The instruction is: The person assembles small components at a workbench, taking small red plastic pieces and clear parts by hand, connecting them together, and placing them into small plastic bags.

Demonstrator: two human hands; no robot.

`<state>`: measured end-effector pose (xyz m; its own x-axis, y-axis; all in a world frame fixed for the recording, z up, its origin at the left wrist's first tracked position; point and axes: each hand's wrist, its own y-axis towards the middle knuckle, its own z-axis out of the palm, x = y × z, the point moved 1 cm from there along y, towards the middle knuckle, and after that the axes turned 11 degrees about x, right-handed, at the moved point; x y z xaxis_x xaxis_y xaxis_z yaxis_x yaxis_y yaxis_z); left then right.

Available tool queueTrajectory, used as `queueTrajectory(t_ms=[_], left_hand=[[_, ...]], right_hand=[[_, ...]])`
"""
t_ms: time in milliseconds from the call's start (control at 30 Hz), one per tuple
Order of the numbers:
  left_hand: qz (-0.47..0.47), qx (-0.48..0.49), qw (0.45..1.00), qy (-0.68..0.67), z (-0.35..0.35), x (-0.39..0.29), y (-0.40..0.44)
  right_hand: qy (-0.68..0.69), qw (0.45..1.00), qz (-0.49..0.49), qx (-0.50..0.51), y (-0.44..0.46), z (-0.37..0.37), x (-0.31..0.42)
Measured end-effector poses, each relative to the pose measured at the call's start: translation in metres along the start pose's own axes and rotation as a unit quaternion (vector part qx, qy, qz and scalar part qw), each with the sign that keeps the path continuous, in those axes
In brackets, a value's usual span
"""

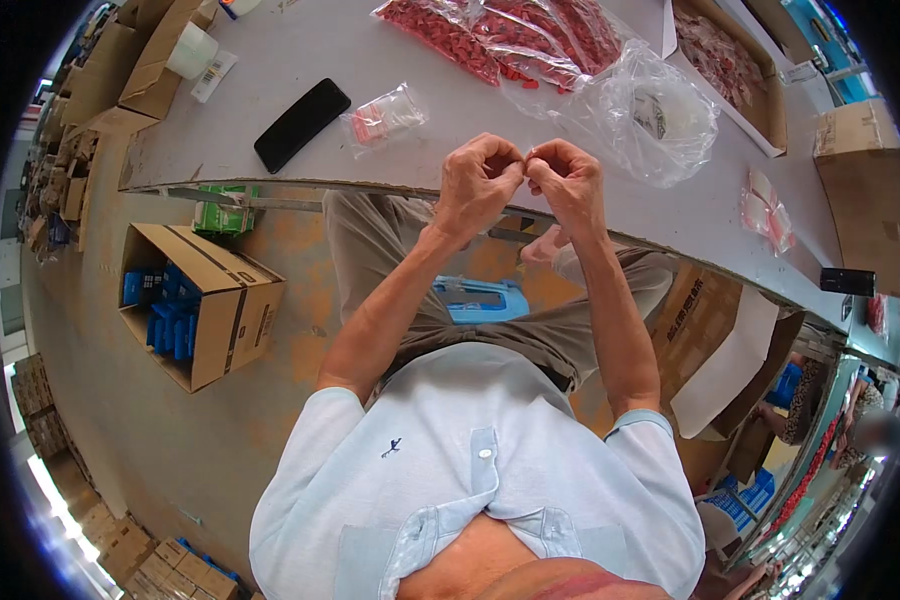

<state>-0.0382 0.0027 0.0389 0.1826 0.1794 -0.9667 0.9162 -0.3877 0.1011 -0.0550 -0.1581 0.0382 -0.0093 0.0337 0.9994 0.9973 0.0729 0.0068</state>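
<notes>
Whatever sits between the fingertips is too small and too covered by the fingers to make out. The contents of the crumpled clear bag (692, 150) are blurred by its folds, and the open carton (776, 125) and the bags of red pieces (555, 38) are partly cut off or hidden by glare.

The left hand (478, 185) and right hand (572, 185) meet at the near edge of the tabletop (210, 110), each with thumb and forefinger pinched together, their fingertips touching or nearly so. The red pieces lie beyond the hands, on the tabletop's far side; the crumpled clear bag is nearer, beyond and to the right of the right hand. A small packet (385, 118) lies beyond and left of the left hand, with a black phone (302, 125) further left.

There are at least two bulging bags of red pieces, one crumpled clear bag, one open carton, one small packet and one black phone. Overlapping pink-and-white packets (765, 212) lie to the right, at least two.
</notes>
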Motion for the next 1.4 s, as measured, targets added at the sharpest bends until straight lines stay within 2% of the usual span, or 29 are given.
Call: queueTrajectory(t_ms=[67,200,267,400,467,567,800,900,967,1100,1167,1300,1400], left_hand=[[0.036,-0.033,0.999,-0.010,0.004,-0.002,0.000],[0.046,-0.058,0.997,-0.030,0.012,-0.002,-0.001],[-0.009,-0.072,0.988,-0.137,0.016,0.003,-0.002],[-0.043,-0.082,0.972,-0.218,0.021,0.010,0.000],[-0.044,-0.076,0.982,-0.168,0.020,0.002,-0.002],[-0.013,-0.081,0.989,-0.120,0.019,0.004,0.000],[0.030,-0.079,0.996,-0.014,0.020,0.004,-0.004],[0.053,-0.086,0.995,0.011,0.023,0.004,-0.004],[-0.017,-0.115,0.987,-0.109,0.029,0.008,-0.005],[-0.003,-0.164,0.978,-0.132,0.028,0.006,0.001],[0.088,-0.162,0.979,0.081,0.025,0.009,0.004],[0.077,-0.121,0.982,0.119,0.020,0.003,-0.001],[0.064,-0.108,0.989,0.074,0.019,0.002,0.000]], right_hand=[[0.015,1.000,-0.025,-0.012,0.001,0.000,-0.003],[-0.001,0.999,-0.036,-0.033,0.002,0.000,-0.009],[-0.082,0.993,-0.060,-0.068,-0.001,0.002,-0.004],[-0.130,0.984,-0.098,-0.078,-0.003,0.005,0.003],[-0.021,0.997,-0.049,-0.055,-0.003,0.005,-0.001],[0.031,0.999,0.003,-0.031,-0.005,0.007,0.015],[0.083,0.996,0.008,-0.013,-0.001,0.001,0.000],[0.068,0.997,-0.003,-0.024,-0.001,0.002,-0.004],[-0.102,0.991,-0.049,-0.077,-0.004,0.006,-0.004],[-0.178,0.977,-0.055,-0.103,-0.012,0.008,0.006],[-0.139,0.983,-0.046,-0.111,-0.014,0.009,0.008],[-0.185,0.974,-0.074,-0.109,-0.016,0.011,0.012],[-0.217,0.967,-0.090,-0.103,-0.015,0.014,0.012]])
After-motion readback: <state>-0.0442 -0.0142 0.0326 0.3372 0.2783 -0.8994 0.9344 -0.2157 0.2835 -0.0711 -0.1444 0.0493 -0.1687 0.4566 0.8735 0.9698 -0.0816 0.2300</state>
